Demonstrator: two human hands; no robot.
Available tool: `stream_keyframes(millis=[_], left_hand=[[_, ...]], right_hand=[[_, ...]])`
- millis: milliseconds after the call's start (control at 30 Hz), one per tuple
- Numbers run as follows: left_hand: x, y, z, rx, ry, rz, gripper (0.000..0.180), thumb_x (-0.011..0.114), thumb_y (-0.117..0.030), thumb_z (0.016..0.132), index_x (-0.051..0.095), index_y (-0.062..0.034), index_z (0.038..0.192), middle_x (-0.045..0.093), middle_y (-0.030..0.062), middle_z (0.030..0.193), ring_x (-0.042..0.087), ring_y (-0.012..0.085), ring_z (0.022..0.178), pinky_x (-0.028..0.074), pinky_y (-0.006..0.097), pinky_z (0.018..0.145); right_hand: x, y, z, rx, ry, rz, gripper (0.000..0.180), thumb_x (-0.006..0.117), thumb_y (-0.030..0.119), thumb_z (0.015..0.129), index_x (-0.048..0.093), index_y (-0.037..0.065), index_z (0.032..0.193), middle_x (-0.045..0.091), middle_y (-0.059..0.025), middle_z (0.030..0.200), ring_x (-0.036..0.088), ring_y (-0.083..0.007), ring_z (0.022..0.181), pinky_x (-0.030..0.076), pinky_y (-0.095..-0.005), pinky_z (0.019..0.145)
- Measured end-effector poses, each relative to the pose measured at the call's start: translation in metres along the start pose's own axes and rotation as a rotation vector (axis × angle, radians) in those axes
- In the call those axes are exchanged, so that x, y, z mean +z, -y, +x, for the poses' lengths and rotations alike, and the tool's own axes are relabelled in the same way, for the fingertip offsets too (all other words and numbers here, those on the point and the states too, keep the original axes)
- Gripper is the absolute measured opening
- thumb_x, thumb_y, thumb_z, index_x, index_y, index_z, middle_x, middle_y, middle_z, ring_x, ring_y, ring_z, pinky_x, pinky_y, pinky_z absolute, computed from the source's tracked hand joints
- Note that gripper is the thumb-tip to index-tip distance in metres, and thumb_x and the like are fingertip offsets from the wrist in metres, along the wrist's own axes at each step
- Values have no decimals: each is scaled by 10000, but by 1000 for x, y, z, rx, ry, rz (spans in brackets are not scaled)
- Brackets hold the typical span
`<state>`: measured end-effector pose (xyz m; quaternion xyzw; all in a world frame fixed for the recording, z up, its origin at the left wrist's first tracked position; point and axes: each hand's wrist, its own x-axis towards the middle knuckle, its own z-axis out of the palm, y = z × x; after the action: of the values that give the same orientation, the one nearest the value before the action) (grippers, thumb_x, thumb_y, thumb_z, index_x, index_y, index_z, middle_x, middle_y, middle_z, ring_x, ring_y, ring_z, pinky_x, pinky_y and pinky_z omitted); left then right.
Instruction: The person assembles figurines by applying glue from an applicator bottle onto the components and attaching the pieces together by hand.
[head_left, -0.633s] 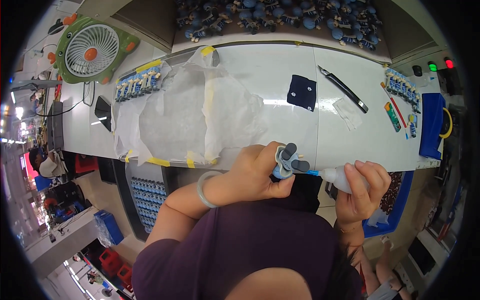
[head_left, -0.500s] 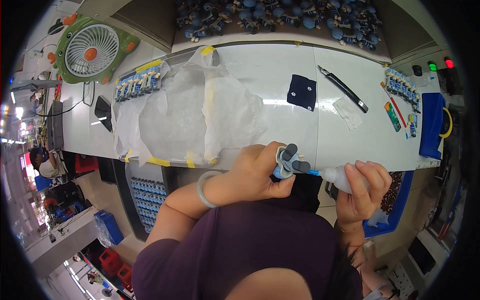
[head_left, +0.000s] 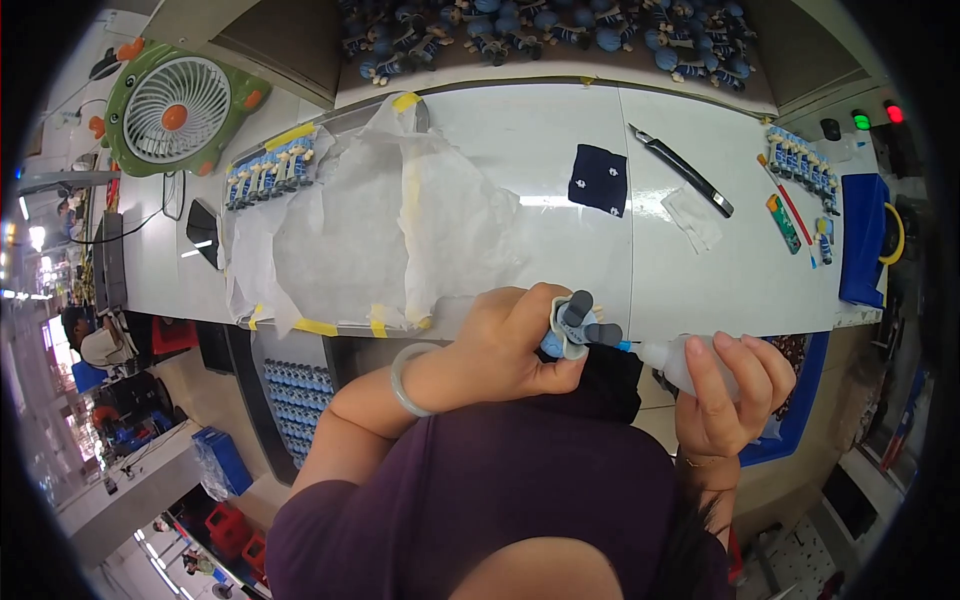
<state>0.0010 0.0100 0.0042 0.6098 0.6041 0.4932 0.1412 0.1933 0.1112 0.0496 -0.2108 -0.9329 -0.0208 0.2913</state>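
Left hand (head_left: 500, 345) fingers clamped round small blue-grey plastic figurine (head_left: 572, 325), held at table's near edge. Right hand (head_left: 728, 395) fingers wrapped round translucent squeeze bottle (head_left: 688, 362), blue nozzle tip touching figurine's right side. Bottle long axis roughly level, pointing left toward figurine. Beyond, on white table (head_left: 690, 270): crumpled white paper sheet with yellow tape (head_left: 370, 235), dark blue cloth square (head_left: 598, 180), black utility knife (head_left: 682, 170).

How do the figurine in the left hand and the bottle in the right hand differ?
The small figurine is blue and grey, with dark paddle-shaped parts sticking up; the squeeze bottle is pale and translucent. The left hand pinches the figurine in its fingers; the right hand wraps around the bottle, nozzle toward the figurine. Both are held off the white table.
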Motion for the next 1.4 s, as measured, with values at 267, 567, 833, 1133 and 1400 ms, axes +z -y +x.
stream_keyframes(millis=[267,567,833,1133,1400], left_hand=[[0,0,-1,-7,0,12,316,644,-162,664,494,-10,897,509,52,584,506,218,447,417,298,424],[0,0,0,-10,4,25,300,638,-152,666,489,-14,887,508,49,582,510,212,437,416,290,414],[1,-1,0,-14,-1,20,300,639,-156,666,486,-17,884,511,44,582,510,207,435,416,286,416],[2,0,0,-8,12,26,304,643,-160,664,488,-20,886,520,46,607,514,207,451,418,285,425],[1,0,0,-1,28,39,318,648,-174,670,487,-18,896,529,53,631,523,215,467,426,293,438]], right_hand=[[-7,2,7,-36,29,-48,225,627,134,749,642,228,952,506,72,1008,442,-133,945,309,-265,751],[-8,1,8,-39,32,-27,207,642,176,746,646,221,948,511,83,1000,442,-121,935,292,-259,765],[-7,0,7,-44,27,-18,205,640,195,756,643,224,958,511,91,1003,439,-113,939,290,-257,766],[-5,-1,6,-29,12,-1,211,653,197,750,638,233,957,507,96,1006,437,-113,941,296,-256,762],[-6,-2,6,-26,11,-2,214,646,174,751,637,233,956,509,93,987,446,-119,924,309,-258,755]])
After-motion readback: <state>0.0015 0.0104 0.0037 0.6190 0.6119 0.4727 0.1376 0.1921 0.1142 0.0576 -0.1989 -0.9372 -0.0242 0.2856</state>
